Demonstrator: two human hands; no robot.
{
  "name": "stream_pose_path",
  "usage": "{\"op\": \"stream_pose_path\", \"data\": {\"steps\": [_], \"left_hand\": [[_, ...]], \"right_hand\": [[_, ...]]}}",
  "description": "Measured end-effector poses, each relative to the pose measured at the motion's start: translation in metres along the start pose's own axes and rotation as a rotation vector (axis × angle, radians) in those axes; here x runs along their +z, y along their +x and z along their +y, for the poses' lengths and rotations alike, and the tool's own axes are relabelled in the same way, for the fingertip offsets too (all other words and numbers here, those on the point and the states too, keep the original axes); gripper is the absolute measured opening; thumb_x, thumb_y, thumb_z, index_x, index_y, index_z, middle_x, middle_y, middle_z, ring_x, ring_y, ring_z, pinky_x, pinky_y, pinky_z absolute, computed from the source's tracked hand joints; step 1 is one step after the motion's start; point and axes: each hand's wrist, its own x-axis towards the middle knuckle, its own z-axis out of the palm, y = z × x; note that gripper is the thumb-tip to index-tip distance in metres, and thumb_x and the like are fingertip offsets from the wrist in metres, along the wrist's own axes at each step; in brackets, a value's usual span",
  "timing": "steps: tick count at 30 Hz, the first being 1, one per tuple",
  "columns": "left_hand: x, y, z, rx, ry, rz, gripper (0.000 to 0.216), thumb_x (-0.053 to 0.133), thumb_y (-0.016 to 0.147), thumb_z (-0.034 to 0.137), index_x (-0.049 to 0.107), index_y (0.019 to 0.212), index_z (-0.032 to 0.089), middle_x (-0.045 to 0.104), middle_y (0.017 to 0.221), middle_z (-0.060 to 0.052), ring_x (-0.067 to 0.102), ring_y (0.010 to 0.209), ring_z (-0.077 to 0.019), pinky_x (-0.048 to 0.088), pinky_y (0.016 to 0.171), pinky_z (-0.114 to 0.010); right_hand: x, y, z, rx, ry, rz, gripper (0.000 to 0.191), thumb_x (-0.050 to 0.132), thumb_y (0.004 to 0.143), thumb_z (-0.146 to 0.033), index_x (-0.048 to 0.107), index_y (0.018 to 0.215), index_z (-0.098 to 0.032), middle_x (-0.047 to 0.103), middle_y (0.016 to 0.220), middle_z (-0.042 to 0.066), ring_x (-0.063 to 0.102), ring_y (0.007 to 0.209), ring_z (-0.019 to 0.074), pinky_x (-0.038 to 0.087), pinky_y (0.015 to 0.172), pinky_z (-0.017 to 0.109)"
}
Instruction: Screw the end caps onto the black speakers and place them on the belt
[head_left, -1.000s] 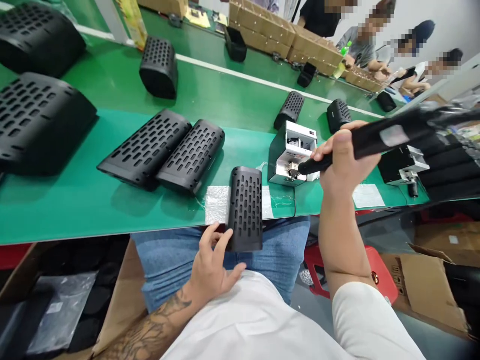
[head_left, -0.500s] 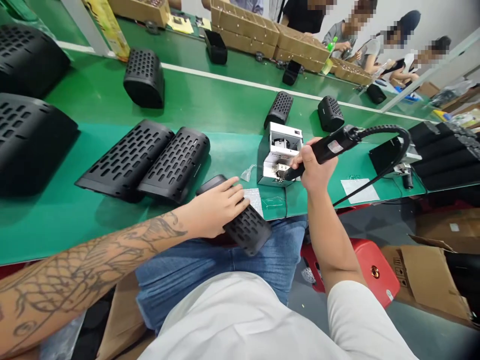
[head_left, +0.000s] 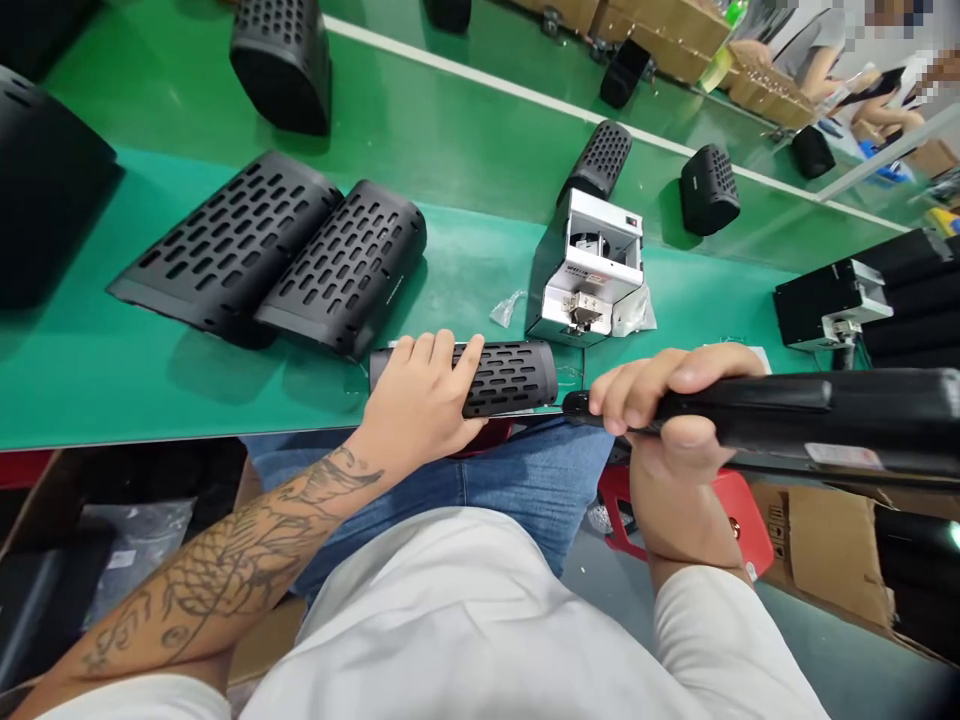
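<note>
Wrapped over a black slotted housing (head_left: 514, 378), my left hand (head_left: 427, 395) grips it at the front edge of the green bench. The housing lies sideways, its slotted face up. My right hand (head_left: 667, 400) is closed around a black electric screwdriver (head_left: 757, 405), held nearly level. Its narrow tip points left and meets or nearly meets the housing's right end; contact is too small to tell. Behind them stands a silver screw feeder (head_left: 589, 270), a clear plastic bag (head_left: 634, 312) at its side. Two larger slotted housings (head_left: 232, 240) (head_left: 352, 265) lean together at left.
More black housings stand farther back, one at upper left (head_left: 281, 65) and one at right (head_left: 709, 190). A second feeder (head_left: 832, 300) sits at far right. Below are a red stool (head_left: 742, 520) and a cardboard box (head_left: 832, 550). Other people work across the bench.
My right hand has brought the screwdriver away from the feeder, towards me and level. My left hand has turned the housing from a slant to lying crosswise. The view has shifted.
</note>
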Motion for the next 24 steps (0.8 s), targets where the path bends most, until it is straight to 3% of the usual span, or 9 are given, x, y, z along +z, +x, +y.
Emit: {"op": "stream_pose_path", "data": {"steps": [6,13,18,24], "left_hand": [[0.001,-0.003,0.002,-0.022,-0.066,0.002,0.095,0.089,0.099,0.056,0.067,0.179,0.01,0.075,0.141,-0.033,0.072,0.128,-0.0575,0.059,0.112,-0.074],[-0.007,-0.002,0.007,-0.018,-0.015,-0.048,0.096,0.091,0.1,0.05,0.065,0.179,0.002,0.075,0.145,-0.036,0.072,0.128,-0.0564,0.057,0.115,-0.071],[-0.008,-0.001,0.008,0.006,0.036,-0.063,0.099,0.091,0.101,0.053,0.064,0.179,-0.002,0.075,0.147,-0.038,0.073,0.127,-0.0552,0.057,0.113,-0.068],[0.0,-0.004,0.008,-0.038,-0.036,-0.019,0.101,0.099,0.094,0.051,0.066,0.178,0.006,0.074,0.152,-0.034,0.072,0.131,-0.0547,0.055,0.117,-0.068]], "right_hand": [[0.002,-0.005,0.026,0.04,0.003,-0.028,0.022,0.098,0.105,-0.049,0.08,0.109,-0.037,0.064,0.061,-0.011,0.049,0.037,0.0128,0.054,0.045,0.03],[0.009,0.0,0.019,0.108,0.059,-0.128,0.027,0.096,0.103,-0.031,0.07,0.099,-0.029,0.065,0.065,-0.009,0.059,0.042,0.0114,0.062,0.051,0.026],[0.013,0.0,0.021,0.067,0.057,-0.183,0.034,0.095,0.103,-0.03,0.062,0.099,-0.029,0.057,0.064,-0.012,0.053,0.04,0.0083,0.057,0.048,0.022],[0.013,0.002,0.027,0.069,0.092,-0.264,0.036,0.096,0.102,-0.03,0.06,0.098,-0.03,0.058,0.061,-0.013,0.053,0.036,0.0078,0.056,0.046,0.021]]}}
